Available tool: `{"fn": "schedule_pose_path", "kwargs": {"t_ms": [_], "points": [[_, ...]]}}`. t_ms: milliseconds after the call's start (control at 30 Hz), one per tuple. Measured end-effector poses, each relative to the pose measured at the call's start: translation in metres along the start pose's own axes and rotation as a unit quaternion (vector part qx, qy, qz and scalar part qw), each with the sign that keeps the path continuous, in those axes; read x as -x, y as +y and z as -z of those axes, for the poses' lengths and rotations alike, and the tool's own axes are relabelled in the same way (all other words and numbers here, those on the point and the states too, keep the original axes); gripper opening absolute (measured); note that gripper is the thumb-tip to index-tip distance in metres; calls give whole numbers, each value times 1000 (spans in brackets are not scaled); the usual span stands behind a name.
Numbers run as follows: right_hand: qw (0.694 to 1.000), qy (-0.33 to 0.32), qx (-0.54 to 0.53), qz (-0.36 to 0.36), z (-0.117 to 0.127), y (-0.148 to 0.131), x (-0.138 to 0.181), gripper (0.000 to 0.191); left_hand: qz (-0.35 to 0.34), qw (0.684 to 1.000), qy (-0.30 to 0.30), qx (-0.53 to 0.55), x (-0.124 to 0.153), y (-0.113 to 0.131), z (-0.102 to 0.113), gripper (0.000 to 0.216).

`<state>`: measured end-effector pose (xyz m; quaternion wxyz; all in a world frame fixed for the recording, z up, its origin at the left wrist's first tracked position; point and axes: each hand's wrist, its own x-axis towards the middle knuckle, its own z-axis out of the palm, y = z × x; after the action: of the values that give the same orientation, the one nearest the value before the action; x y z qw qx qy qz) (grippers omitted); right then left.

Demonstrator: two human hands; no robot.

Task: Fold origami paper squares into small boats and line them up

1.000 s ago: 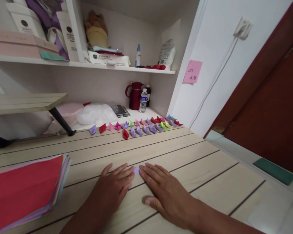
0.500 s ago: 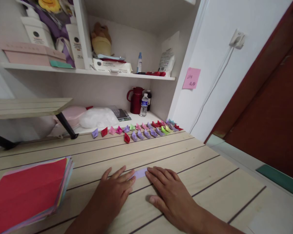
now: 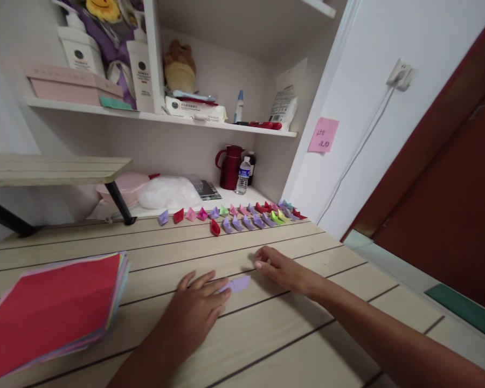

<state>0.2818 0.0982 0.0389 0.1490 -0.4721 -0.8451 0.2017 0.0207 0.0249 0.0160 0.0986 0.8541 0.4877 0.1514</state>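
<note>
Crosswise lies the lilac paper (image 3: 240, 284), angling away rightward.

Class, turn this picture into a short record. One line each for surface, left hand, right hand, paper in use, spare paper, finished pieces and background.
Surface: pale table with dark lines
Left hand: spread, fingertips on the strip's left end
Right hand: fingers bent, clear of the strip, to its right
Paper in use: small folded purple strip
Spare paper: stack, red sheet uppermost
Finished pieces: colourful folded boats along the far edge
Background: red jug, water bottle
</note>
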Motion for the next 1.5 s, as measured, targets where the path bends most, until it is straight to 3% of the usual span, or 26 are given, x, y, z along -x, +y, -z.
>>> {"fn": "schedule_pose_path", "kwargs": {"t_ms": [167,333,700,933,1100,1367,1500], "points": [[997,-42,-60,19,-17,-21,-21,53,41,995,89,33,1,-9,-7,48],[993,-33,-112,20,-24,-24,-34,43,114,977,169,65,-1,-21,-15,62],[976,-2,-206,73,-29,-20,-21,26,78,983,147,79,1,-17,-19,46],[973,21,-221,67,-31,-16,-21,46,86,982,144,90,-2,-13,-15,50],[971,27,-220,94,-32,-14,-20,26,88,979,163,88,0,-15,-17,49],[964,44,-217,145,-33,-16,-20,22,72,976,181,101,1,-12,-19,50],[964,55,-203,161,-35,-15,-21,20,70,978,162,111,0,-6,-17,51]]}}
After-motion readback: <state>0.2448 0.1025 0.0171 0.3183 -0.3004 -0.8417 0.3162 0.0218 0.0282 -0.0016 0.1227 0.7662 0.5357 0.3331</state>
